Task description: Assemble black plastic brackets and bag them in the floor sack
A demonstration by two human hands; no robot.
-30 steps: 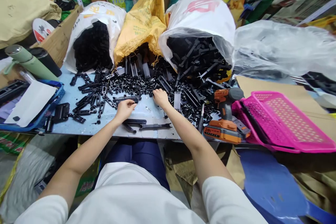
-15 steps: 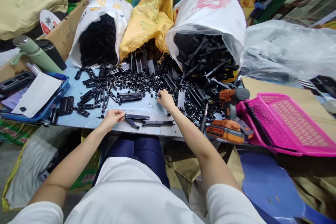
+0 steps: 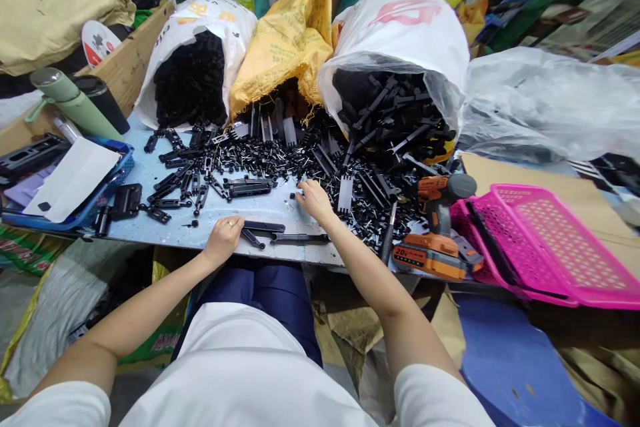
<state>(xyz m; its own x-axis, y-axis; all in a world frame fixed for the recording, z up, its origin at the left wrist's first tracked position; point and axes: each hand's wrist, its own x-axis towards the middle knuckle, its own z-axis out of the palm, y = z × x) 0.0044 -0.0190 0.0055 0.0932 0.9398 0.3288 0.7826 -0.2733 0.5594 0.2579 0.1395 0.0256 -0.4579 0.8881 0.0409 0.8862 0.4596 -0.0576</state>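
Note:
My left hand (image 3: 225, 238) is closed at the table's front edge, its fingertips over the left end of two black plastic arms (image 3: 265, 227) that spread in a narrow V. The covered end is hidden. Another long black bar (image 3: 299, 239) lies just right of them. My right hand (image 3: 314, 201) is palm down at the near edge of the parts pile, fingers bent and drawn together; what they grip, if anything, is hidden. A small black piece (image 3: 293, 195) sits beside its fingertips. Behind it spreads a heap of screws and small black parts (image 3: 265, 157).
Three sacks stand behind: white (image 3: 205, 10), yellow (image 3: 285, 40) and white (image 3: 400, 20), with black parts spilling out. An orange cordless drill (image 3: 435, 227) and pink baskets (image 3: 560, 240) are right. A blue basket (image 3: 107, 183) and green bottle (image 3: 75, 103) are left.
My left hand has moved slightly right and down, its fingers now curled over the end of the black arms. My right hand has shifted slightly down, toward me.

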